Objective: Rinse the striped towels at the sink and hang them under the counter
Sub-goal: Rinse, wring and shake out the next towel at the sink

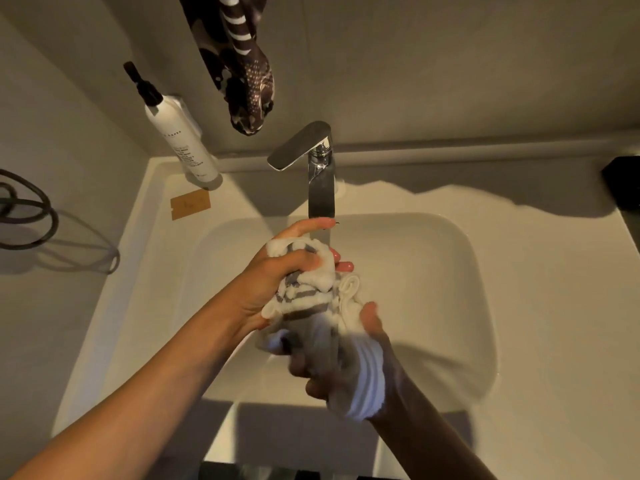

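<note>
A white towel with grey stripes (308,299) is bunched up over the white sink basin (433,271), just below the chrome faucet spout (321,199). My left hand (277,282) grips the upper part of the towel, fingers curled round it. My right hand (349,362) holds the lower part from underneath, blurred and in shadow. Whether water is running is hard to tell.
A white pump bottle (180,140) leans at the sink's back left corner beside a tan tag (190,203). A dark patterned cloth (242,64) hangs down above the faucet. A dark cord (31,216) loops on the left wall. A black object (623,181) sits at the right edge.
</note>
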Demonstrator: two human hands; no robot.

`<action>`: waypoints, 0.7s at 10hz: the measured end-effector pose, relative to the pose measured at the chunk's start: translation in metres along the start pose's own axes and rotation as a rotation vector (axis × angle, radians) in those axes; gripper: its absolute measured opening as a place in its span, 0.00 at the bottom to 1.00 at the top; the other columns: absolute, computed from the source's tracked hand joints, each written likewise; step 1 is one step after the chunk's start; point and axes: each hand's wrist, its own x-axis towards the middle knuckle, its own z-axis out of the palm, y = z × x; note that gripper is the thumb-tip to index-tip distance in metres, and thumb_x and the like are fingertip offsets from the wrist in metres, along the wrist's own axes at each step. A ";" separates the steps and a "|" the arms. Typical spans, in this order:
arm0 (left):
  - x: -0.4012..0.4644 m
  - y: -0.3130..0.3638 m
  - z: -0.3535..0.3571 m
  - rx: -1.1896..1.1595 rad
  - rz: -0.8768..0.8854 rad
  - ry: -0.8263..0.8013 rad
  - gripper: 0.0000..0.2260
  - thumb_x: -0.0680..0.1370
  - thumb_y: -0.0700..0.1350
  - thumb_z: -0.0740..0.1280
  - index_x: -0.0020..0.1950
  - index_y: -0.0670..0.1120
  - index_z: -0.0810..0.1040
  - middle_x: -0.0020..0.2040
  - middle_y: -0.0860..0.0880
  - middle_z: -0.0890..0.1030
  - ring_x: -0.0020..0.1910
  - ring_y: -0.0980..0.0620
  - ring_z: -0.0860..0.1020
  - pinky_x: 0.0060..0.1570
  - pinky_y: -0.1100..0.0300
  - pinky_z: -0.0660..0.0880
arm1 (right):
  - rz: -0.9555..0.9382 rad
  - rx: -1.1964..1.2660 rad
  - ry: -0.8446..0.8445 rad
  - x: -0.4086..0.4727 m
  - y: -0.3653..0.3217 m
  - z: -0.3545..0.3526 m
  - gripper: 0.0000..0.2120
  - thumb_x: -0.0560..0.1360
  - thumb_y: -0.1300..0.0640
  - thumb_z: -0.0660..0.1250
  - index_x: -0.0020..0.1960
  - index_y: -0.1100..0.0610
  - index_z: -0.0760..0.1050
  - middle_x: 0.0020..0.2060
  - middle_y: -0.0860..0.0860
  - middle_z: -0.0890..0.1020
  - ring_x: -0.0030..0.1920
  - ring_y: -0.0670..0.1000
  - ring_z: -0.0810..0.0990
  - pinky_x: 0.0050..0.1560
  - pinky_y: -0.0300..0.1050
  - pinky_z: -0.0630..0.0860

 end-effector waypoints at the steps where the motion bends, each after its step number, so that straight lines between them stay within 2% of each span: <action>1: -0.001 0.009 0.010 -0.026 -0.038 0.031 0.07 0.68 0.35 0.66 0.40 0.45 0.80 0.38 0.41 0.77 0.40 0.41 0.79 0.47 0.50 0.81 | 0.021 -0.371 0.359 -0.016 0.000 0.017 0.26 0.62 0.50 0.79 0.55 0.60 0.80 0.57 0.62 0.84 0.47 0.55 0.84 0.45 0.49 0.83; 2: 0.000 0.013 0.014 -0.016 -0.088 0.005 0.11 0.71 0.33 0.68 0.32 0.47 0.75 0.30 0.48 0.73 0.30 0.52 0.75 0.36 0.58 0.75 | 0.062 -0.452 0.334 -0.014 -0.006 0.037 0.25 0.64 0.52 0.80 0.58 0.60 0.80 0.48 0.59 0.83 0.40 0.52 0.82 0.37 0.44 0.81; 3: 0.004 0.015 0.014 0.081 -0.142 0.075 0.12 0.76 0.31 0.68 0.37 0.45 0.75 0.29 0.48 0.74 0.28 0.53 0.75 0.31 0.63 0.75 | 0.060 -0.686 0.340 -0.012 -0.010 0.049 0.11 0.74 0.56 0.69 0.55 0.58 0.77 0.40 0.54 0.81 0.37 0.47 0.80 0.35 0.39 0.79; 4: 0.011 0.010 0.013 0.332 -0.096 0.225 0.06 0.76 0.34 0.71 0.47 0.43 0.78 0.35 0.43 0.76 0.31 0.50 0.75 0.31 0.65 0.73 | -0.059 -0.819 0.413 0.003 -0.007 0.042 0.05 0.78 0.63 0.66 0.54 0.60 0.74 0.38 0.55 0.78 0.33 0.46 0.79 0.30 0.37 0.77; 5: 0.021 -0.003 0.010 0.551 -0.041 0.289 0.05 0.75 0.36 0.73 0.45 0.44 0.79 0.34 0.47 0.78 0.31 0.52 0.76 0.29 0.68 0.72 | -0.197 -0.836 0.492 0.022 0.002 0.021 0.16 0.70 0.61 0.69 0.57 0.62 0.74 0.38 0.54 0.79 0.34 0.48 0.79 0.33 0.40 0.77; 6: 0.033 -0.017 0.002 0.652 -0.040 0.338 0.06 0.74 0.38 0.74 0.43 0.46 0.79 0.34 0.50 0.79 0.28 0.59 0.76 0.29 0.70 0.73 | -0.274 -0.851 0.585 0.040 0.006 0.002 0.20 0.66 0.60 0.70 0.58 0.58 0.75 0.41 0.52 0.81 0.41 0.55 0.82 0.36 0.41 0.77; 7: 0.042 -0.031 -0.006 0.706 -0.082 0.392 0.05 0.74 0.42 0.74 0.44 0.48 0.79 0.37 0.50 0.80 0.36 0.52 0.79 0.37 0.63 0.75 | -0.318 -0.819 0.676 0.052 0.007 -0.012 0.24 0.58 0.57 0.72 0.55 0.56 0.79 0.40 0.51 0.83 0.47 0.61 0.82 0.44 0.48 0.78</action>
